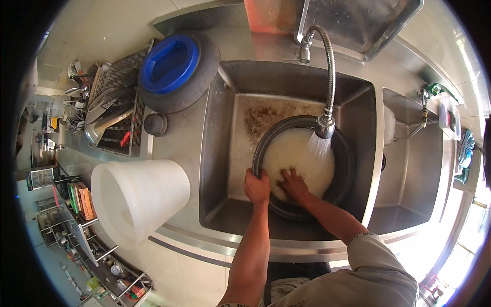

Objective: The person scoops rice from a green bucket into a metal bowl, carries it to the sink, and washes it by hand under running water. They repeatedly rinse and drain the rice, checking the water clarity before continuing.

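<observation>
In the large stainless steel sink basin [239, 153] sits a dark round pot [344, 165] holding cloudy, whitish water [293, 153]. My left hand [257, 187] grips the pot's rim on its left side, fingers over the edge. My right hand [293, 186] is partly in the cloudy water, fingers spread; whether it holds anything below the surface cannot be told. From the spray head [325, 126] of a flexible metal faucet [329, 69], water runs into the pot. What lies under the water is hidden.
A white plastic bucket [161, 199] lies on its side on the left counter. Behind it stand a dark round vessel with a blue lid [170, 63], a small dark round object [155, 124] and a rack of utensils [115, 115]. A second basin [410, 172] is on the right; a metal tray [345, 23] leans behind.
</observation>
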Demonstrator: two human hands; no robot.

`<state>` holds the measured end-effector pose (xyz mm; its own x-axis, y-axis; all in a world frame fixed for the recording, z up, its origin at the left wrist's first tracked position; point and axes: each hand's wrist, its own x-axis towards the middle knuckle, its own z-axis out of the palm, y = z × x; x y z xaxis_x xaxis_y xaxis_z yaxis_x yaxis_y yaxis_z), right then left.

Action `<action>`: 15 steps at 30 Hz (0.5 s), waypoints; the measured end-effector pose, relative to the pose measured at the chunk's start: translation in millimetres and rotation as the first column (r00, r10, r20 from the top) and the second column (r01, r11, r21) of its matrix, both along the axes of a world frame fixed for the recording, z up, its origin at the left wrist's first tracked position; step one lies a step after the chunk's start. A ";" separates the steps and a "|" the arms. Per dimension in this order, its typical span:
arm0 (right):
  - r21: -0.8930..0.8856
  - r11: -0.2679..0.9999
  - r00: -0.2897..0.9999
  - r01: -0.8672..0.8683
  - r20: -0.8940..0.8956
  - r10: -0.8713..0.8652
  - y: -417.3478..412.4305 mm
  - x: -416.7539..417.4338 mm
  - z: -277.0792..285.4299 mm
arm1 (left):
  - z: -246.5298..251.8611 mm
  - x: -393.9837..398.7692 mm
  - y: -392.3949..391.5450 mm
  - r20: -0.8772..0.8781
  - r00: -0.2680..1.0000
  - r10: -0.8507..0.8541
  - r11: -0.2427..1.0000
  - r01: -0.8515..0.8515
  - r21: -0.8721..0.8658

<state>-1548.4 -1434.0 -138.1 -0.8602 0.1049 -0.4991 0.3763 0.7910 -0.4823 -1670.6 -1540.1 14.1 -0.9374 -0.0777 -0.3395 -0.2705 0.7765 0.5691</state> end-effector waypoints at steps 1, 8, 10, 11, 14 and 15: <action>-0.049 0.997 0.998 0.051 0.024 -0.050 2.6 0.2 -5.5 | 2.0 -1.0 -2.1 0.027 1.000 0.005 1.000 -0.005 -0.005; 0.160 0.966 0.967 -0.202 -0.123 0.222 45.2 -76.5 18.2 | -18.7 3.9 -16.5 -0.055 0.998 0.020 1.000 -0.020 0.005; 0.297 0.933 0.934 -0.204 -0.227 0.276 63.9 -99.6 59.0 | -7.0 2.9 -16.5 0.022 0.999 0.032 0.999 -0.032 -0.016; 0.351 0.921 0.929 -0.168 -0.257 0.267 81.2 -102.7 51.2 | 0.3 -1.6 -9.4 0.047 0.999 0.025 1.000 -0.024 -0.016; 0.183 0.982 0.978 -0.034 -0.198 0.070 127.9 -88.8 20.9 | -3.3 -0.8 -8.9 -0.020 1.000 -0.010 0.999 0.009 -0.043; 0.028 0.998 0.992 0.054 -0.116 -0.051 143.9 -78.3 11.5 | -4.0 1.1 -9.5 -0.007 1.000 -0.007 0.999 0.006 -0.032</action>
<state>-1626.7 -1290.1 -126.6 -0.9045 0.1653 -0.3932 0.3613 0.7867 -0.5005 -1669.6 -1549.5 10.0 -0.9402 -0.0823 -0.3306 -0.2616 0.7963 0.5455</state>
